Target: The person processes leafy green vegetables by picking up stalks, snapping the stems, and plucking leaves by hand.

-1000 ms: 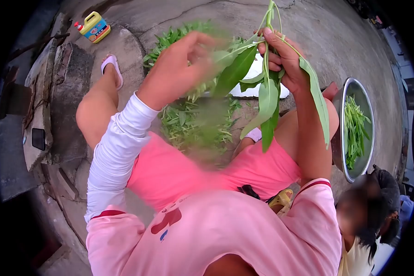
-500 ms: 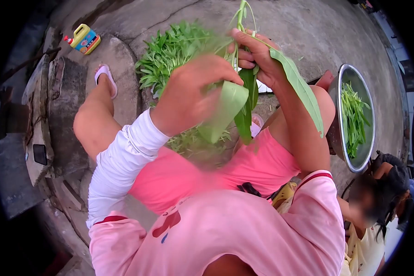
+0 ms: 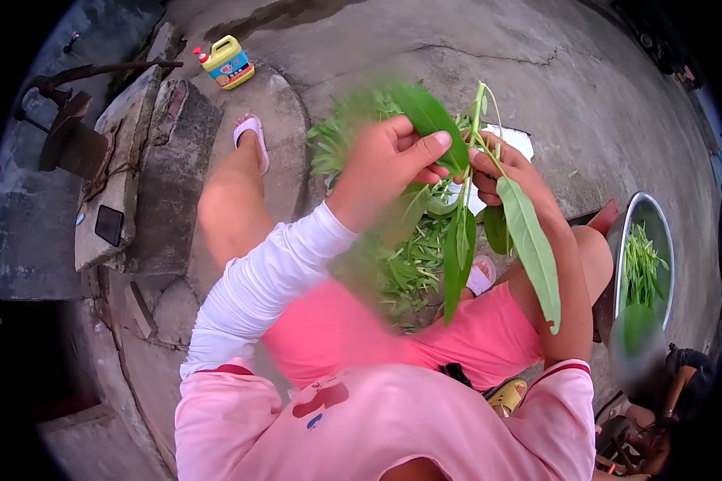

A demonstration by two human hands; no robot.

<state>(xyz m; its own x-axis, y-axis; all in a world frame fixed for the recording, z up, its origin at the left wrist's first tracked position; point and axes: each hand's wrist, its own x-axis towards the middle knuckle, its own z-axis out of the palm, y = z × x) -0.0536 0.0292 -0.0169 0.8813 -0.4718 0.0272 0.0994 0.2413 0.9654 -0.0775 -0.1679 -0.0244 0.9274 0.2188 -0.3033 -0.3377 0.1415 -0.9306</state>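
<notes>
My right hand (image 3: 509, 172) is closed round the pale stems of a leafy green stalk (image 3: 478, 112), whose long leaves hang below the fingers. Close on its left, my left hand (image 3: 393, 164) pinches a broad dark green leaf (image 3: 431, 120) between thumb and fingers; whether that leaf is still joined to the stalk I cannot tell. Beneath the hands lies a pile of cut greens (image 3: 417, 260) on the ground, partly hidden by my left hand and a blurred patch. More leafy greens (image 3: 329, 144) lie behind my left hand.
A metal basin (image 3: 671, 240) with green stems stands at the right, a person (image 3: 646, 433) below it. A yellow jug with a red pump (image 3: 231, 68) stands at the upper left. A dark phone (image 3: 109, 225) lies on a stone slab (image 3: 88, 250). My legs flank the pile.
The view has shifted, so the surroundings sit further right and mostly lower. My left hand has moved up beside my right hand and now pinches a leaf near the stems.
</notes>
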